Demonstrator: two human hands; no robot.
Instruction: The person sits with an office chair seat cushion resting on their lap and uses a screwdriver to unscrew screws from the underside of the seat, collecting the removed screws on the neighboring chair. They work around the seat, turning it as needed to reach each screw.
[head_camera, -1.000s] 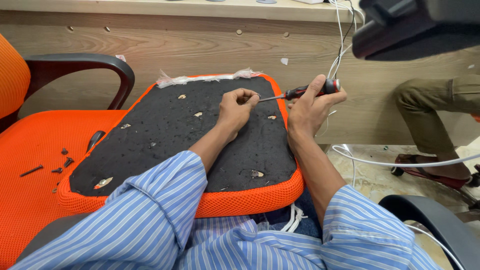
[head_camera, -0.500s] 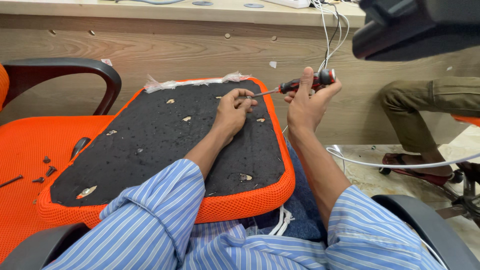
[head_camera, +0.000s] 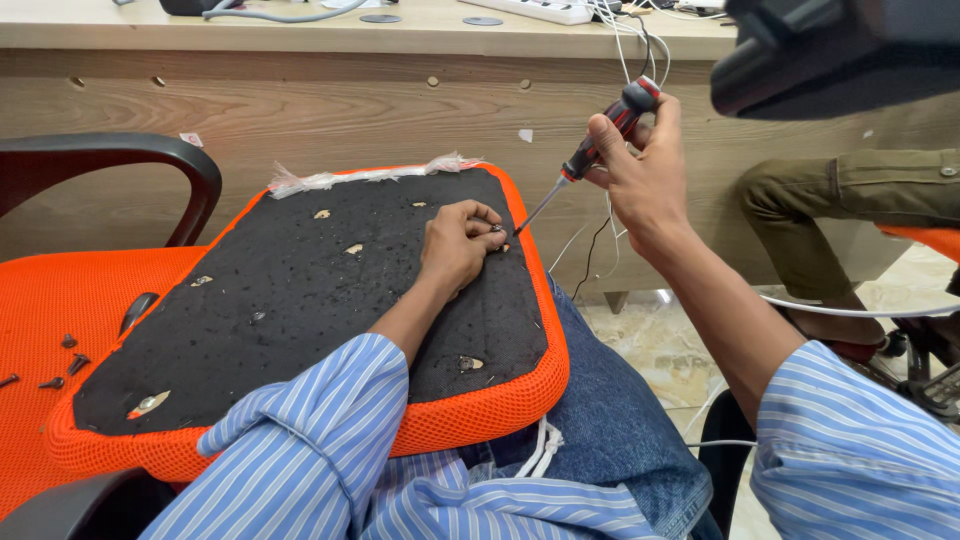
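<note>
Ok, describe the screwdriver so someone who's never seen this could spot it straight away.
Find the orange seat cushion lying black underside up on the person's lap. Above its far right corner, the right hand holds the screwdriver slanted, tip down near the left hand. It is the only tool here, with a red and black handle.

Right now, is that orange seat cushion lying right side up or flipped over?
Flipped over: the seat cushion shows its black underside with mounting holes, orange mesh only around the rim. It rests on the person's lap, left hand on it.
</note>
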